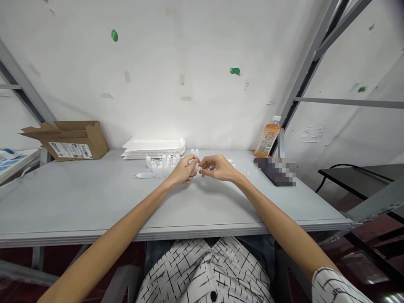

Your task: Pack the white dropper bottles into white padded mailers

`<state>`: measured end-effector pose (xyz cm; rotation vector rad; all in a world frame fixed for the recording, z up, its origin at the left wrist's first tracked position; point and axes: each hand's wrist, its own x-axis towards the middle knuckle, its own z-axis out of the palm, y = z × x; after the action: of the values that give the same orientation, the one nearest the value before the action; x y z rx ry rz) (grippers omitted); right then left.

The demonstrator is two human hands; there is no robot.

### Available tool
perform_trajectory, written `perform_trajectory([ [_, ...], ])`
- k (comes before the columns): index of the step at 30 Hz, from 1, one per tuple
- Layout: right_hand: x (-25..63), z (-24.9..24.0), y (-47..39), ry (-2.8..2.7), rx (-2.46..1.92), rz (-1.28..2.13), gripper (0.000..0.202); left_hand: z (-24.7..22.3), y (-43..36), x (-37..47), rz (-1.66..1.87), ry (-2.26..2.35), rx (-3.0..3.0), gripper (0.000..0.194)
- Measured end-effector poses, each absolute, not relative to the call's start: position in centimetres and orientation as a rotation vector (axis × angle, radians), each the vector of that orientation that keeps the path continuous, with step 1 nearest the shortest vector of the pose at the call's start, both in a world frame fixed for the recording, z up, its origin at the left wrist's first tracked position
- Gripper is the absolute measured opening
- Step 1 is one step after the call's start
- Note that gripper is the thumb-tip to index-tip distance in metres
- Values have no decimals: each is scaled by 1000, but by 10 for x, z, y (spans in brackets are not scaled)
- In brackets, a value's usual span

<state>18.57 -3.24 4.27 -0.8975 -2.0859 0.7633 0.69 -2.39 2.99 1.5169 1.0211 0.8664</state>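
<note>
Where the two hands meet above the table (pixel 202 206), I have the left hand (pixel 185 169) closed around a small white dropper bottle (pixel 197 168), gripped between thumb and fingers. The held bottle lies on its side in the grip, its narrow end directed toward the right hand (pixel 217 167). I have the thumb and fingertips of the right hand drawn together at that narrow end; I cannot tell whether they are clamped on a cap or only touch the tip.

Immediately left of the grip, partly hidden by the left hand, a cluster of small white bottles (pixel 160 169) stands upright on the table. At its near left edge lies a flat white strip (pixel 144 175) with a thin loop at its outer end. Just behind the grip, further white bottle tops (pixel 195 152) project above the left hand. Behind the right hand, I note small white pieces (pixel 231 162), too small to identify.

Beyond the cluster, toward the wall, lies a stack of flat white sheets (pixel 153 148). Well left of the grip sits an open cardboard box (pixel 74 143) bearing a printed label. Well right of it stand an orange drink bottle (pixel 268 138) and, lying nearer me, a dark flat device (pixel 268 170), partly pixelated.
</note>
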Motion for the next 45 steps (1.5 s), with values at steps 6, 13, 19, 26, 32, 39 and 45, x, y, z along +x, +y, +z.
perform_trajectory([
  [6, 186, 44, -33, -2065, -885, 857, 7, 29, -22, 7, 879, 1000, 1537, 19],
  [13, 186, 43, -31, -2042, -887, 889, 6, 33, -25, 8, 886, 997, 1575, 18],
  [19, 187, 42, -29, -2058, -863, 930, 9, 30, -25, 7, 912, 994, 1680, 17],
  [26, 191, 42, -26, -2031, -847, 1080, 10, 29, -25, 7, 925, 973, 1776, 18],
  [32, 190, 42, -26, -2017, -850, 1069, 8, 26, -25, 7, 1023, 960, 1990, 20],
  [39, 192, 39, -22, -2043, -815, 1100, 10, 22, -23, 5, 1053, 1014, 2255, 24],
  [45, 191, 36, -22, -2019, -828, 1148, 14, 16, -19, 3, 1066, 1020, 2313, 22],
])
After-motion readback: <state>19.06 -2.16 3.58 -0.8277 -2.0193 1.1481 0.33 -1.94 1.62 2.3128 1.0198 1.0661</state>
